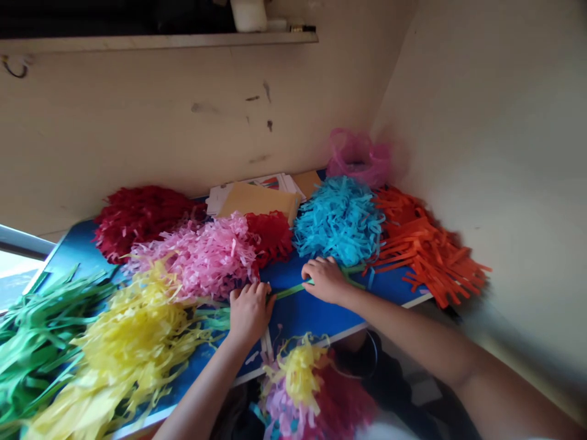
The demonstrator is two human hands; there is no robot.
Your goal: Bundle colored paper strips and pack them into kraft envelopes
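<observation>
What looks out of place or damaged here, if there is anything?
Mildly, two things: orange paper strips spill past the right edge of the table, unlike the light-blue heap beside them; and dark marks interrupt the plain back wall. The green strip between the left hand and right hand shows no clear tear.

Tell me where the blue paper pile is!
In the head view, the blue paper pile sits right of centre, between red paper and orange paper, beyond the right hand.

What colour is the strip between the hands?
The strip is light green, seen in the head view.
</observation>
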